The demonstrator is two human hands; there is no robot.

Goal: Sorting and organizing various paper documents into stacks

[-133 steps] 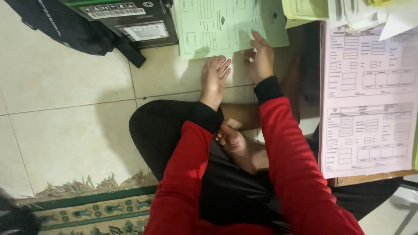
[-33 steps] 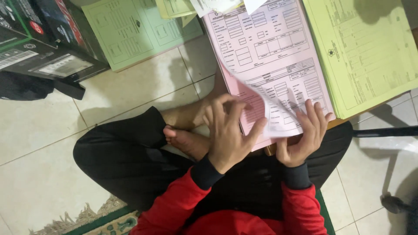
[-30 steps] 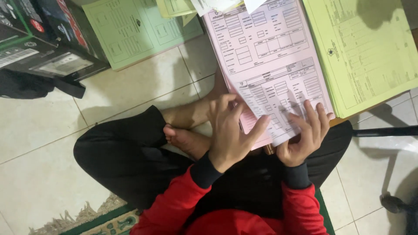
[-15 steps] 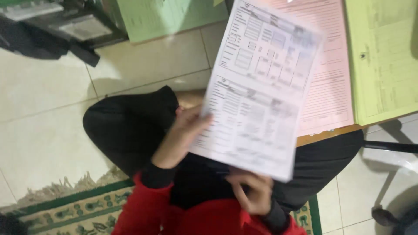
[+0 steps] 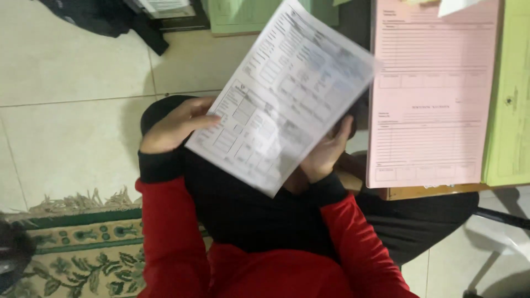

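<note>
**Loose White Form Sheet: Two-Hand Hold Above the Lap**

Position: white printed form sheet [image 5: 281, 99] raised clear of the stacks, tilted, blurred by motion, hanging over the black-clad lap between both hands.

Grip state: left hand [image 5: 174, 126] pinching the sheet's left edge, fingertips on the printed face. Right hand [image 5: 327, 154] behind the lower right portion, supporting from underneath; fingers mostly hidden, so degree of closure impossible to tell.

Surroundings: pink form stack [image 5: 428, 94] on a wooden board [image 5: 419, 192] just right of the sheet; yellow-green stack [image 5: 510, 94] touching its far side; green form sheet [image 5: 243, 14] on the pale tiled floor [image 5: 66, 110] at top; patterned green rug [image 5: 83, 254] at lower left.

Handling advice: keep the pinch at the edge only, avoiding creases; keep the underside support flat; keep the sheet clear of the pink stack to avoid dragging further sheets along.

Difference from half a second earlier: sheet rotated further clockwise and shifted left; right hand moved up from the bottom edge to behind the sheet.
</note>
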